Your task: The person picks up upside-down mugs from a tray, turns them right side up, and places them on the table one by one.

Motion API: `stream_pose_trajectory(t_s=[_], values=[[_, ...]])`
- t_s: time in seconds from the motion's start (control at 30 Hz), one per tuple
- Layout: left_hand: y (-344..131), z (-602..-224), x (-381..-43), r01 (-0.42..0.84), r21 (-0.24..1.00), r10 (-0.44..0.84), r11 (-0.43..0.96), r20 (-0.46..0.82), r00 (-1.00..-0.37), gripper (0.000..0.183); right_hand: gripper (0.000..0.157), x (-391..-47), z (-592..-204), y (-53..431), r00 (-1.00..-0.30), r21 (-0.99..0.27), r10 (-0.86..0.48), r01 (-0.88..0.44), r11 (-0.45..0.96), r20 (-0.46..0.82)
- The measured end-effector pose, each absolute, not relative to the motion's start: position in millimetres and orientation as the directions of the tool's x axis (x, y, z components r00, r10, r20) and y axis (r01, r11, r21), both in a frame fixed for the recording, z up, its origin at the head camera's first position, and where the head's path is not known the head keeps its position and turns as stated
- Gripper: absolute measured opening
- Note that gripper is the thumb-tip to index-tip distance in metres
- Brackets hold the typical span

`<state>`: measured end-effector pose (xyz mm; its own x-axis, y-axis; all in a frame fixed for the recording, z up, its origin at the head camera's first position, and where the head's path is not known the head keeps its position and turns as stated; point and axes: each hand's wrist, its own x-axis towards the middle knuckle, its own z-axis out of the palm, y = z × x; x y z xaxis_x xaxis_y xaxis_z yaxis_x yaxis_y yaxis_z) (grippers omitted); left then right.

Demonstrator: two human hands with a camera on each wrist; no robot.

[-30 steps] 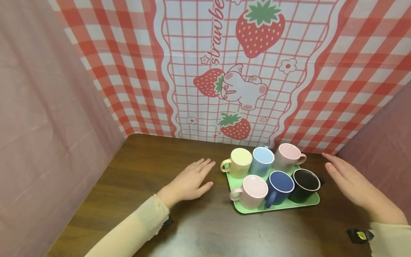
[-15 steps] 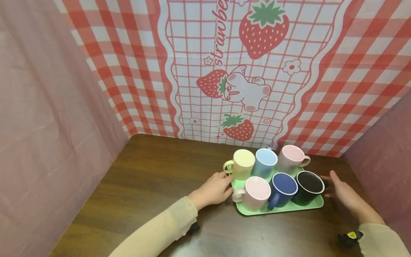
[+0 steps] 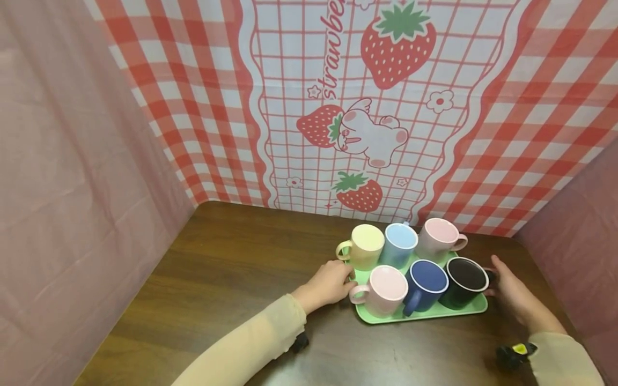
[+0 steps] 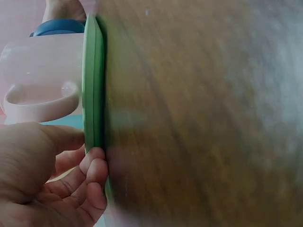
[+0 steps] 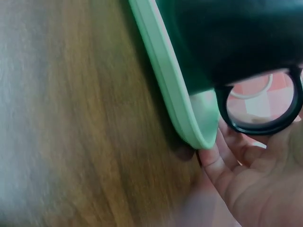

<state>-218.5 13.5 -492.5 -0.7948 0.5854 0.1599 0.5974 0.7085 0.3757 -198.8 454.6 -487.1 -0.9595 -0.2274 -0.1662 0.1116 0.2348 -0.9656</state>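
A light green tray (image 3: 434,313) on the wooden table bears several mugs. At its left end my left hand (image 3: 327,284) grips the rim, thumb above and fingers curled underneath in the left wrist view. My right hand (image 3: 513,296) is at the opposite end, behind the black mug (image 3: 464,284), its fingertips bent against the tray's lower edge in the right wrist view. A pink mug (image 3: 383,295) and a navy mug (image 3: 424,289) make up the rest of the front row. Behind stand a yellow mug (image 3: 367,251), a light blue mug (image 3: 399,249) and a second pink mug (image 3: 434,244).
Right behind the tray rises a red-and-white checked cloth (image 3: 217,134) with strawberry prints. Pink curtains (image 3: 63,187) hang at both sides. Brown tabletop (image 3: 241,252) stretches to the left of the tray.
Both hands have come in from beside the tray to its two ends. The left fingers have closed on the rim, the right fingers have bent against the edge. The mugs keep their places.
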Motion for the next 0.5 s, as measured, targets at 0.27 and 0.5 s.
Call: stream_pose_trajectory(t_s=[0.27,0.5], values=[[11,-493,-222,0.569,0.428,0.569,0.702,0.144,-0.810,0.008,0.056,-201,-482,443,-0.973,-0.960,-0.110,0.174,0.221,-0.202],[4,-492,-223,0.553,0.448,0.557,0.702,0.139,-0.819,0.006,0.073,-199,-477,434,-0.963,-0.936,-0.095,0.218,0.277,-0.253]])
